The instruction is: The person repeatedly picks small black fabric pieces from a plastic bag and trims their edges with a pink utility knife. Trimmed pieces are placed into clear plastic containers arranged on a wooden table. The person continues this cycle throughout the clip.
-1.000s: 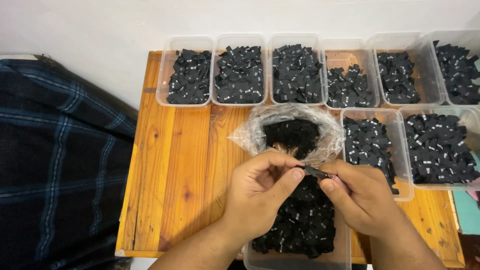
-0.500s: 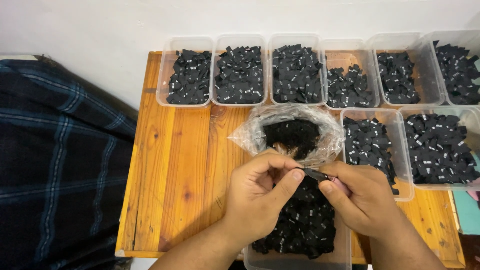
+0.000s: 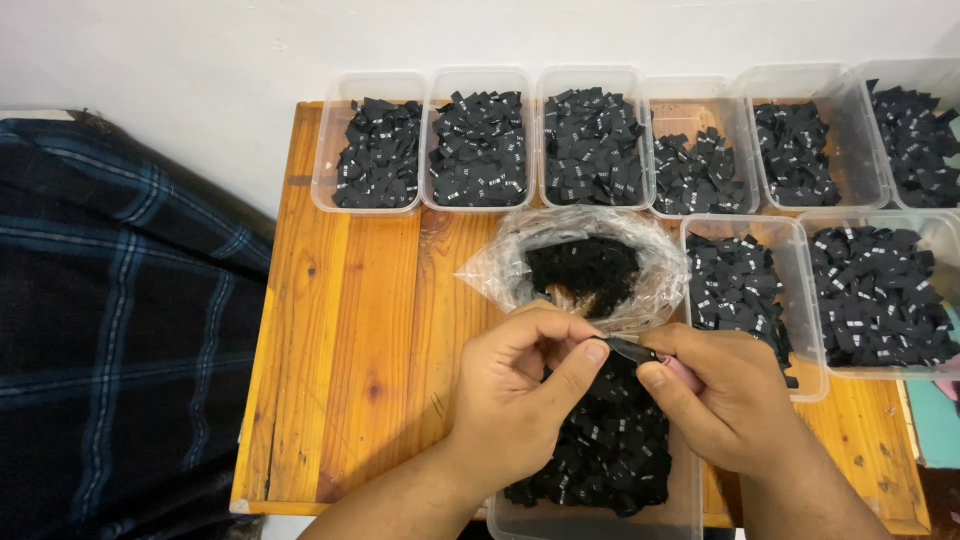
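Partly hidden | black label (image 3: 628, 350) pinched between left hand (image 3: 520, 400), right hand (image 3: 735, 400)

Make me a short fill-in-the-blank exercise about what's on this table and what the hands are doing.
1. The left hand and right hand pinch one small black label ____ them.
2. The containers rest on a ____ table.
3. Behind the hands, the open plastic bag holds ____ pieces.
4. A dark ____ cloth lies left of the table.

Missing words: between; wooden; black; plaid
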